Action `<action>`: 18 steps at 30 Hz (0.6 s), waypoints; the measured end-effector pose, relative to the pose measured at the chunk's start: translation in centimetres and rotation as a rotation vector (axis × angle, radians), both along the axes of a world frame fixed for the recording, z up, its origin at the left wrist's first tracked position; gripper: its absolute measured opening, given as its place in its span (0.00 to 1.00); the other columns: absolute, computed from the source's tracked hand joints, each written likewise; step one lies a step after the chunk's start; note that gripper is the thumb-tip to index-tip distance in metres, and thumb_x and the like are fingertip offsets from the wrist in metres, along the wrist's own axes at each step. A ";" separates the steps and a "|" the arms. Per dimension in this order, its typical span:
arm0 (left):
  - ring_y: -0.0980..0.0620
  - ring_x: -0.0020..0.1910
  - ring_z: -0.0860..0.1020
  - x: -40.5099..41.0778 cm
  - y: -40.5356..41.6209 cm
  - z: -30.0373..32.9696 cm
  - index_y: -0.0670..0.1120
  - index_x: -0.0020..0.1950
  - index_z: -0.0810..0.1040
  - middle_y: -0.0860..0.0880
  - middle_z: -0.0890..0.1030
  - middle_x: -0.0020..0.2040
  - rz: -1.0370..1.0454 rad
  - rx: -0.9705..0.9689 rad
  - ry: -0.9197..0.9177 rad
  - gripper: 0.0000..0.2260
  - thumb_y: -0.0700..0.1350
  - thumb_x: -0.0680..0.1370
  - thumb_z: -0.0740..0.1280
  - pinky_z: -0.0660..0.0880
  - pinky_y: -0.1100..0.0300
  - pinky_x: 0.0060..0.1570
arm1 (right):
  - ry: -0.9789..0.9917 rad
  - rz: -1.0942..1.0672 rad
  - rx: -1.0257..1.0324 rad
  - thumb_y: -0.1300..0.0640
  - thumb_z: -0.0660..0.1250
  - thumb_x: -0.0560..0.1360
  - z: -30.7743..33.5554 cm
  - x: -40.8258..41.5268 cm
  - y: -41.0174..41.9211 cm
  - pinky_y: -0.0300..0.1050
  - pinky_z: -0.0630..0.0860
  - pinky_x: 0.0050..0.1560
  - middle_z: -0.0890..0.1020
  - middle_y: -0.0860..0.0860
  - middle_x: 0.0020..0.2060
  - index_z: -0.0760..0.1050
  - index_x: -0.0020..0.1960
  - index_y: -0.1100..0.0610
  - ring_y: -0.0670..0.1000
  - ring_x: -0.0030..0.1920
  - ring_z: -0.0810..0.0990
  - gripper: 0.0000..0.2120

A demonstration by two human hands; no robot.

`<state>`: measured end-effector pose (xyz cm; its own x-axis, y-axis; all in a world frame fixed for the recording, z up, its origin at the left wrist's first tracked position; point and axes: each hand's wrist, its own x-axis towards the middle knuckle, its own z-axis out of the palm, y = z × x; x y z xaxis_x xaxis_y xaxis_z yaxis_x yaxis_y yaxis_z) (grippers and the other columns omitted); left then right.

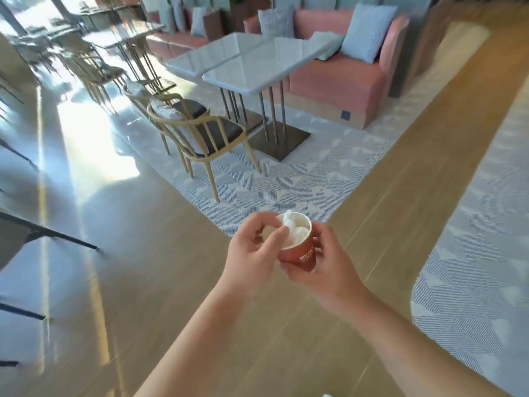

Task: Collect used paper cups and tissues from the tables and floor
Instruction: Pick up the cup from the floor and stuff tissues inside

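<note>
Red paper cup [299,253] w/ white print on its side, held out in front at about waist height over the wood floor [177,282]. It's stuffed w/ crumpled white tissue [294,229], which pokes up just past the rim. Right hand [323,262] grips the cup from the right and below, fingers curled round its wall. Left hand [252,247] is at the rim on the other side, thumb and fingers pinched on the tissue at the cup's mouth. Both forearms bare, reaching in from the bottom edge.

Beyond the hands: patterned grey-white carpet [300,173], and on it two pale-topped tables [257,61] pushed together, metal legs on dark base plates. Two wooden chairs [200,133] w/ dark seat pads sit at the tables' near-left side. Pink sofa [343,78] behind the tables, w/ light blue cushions [363,30] along its back. More chairs and tables far left, blurred, strong glare on the floor there.
</note>
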<state>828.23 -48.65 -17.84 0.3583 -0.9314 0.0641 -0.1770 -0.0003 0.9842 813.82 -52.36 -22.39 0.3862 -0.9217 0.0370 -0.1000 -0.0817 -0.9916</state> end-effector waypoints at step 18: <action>0.49 0.52 0.84 -3.2 -8.3 2.9 0.45 0.61 0.79 0.47 0.86 0.51 -0.647 -0.007 0.307 0.28 0.50 0.62 0.78 0.80 0.55 0.49 | -0.040 -0.406 0.001 0.48 0.79 0.64 6.3 -3.9 -0.8 0.52 0.81 0.55 0.83 0.45 0.55 0.70 0.64 0.40 0.46 0.54 0.84 0.32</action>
<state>825.04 -56.92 -14.94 -0.2625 -0.9633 0.0557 0.1456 0.0175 0.9892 809.90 -53.13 -16.06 -0.0105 -0.9990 0.0437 -0.0855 -0.0426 -0.9954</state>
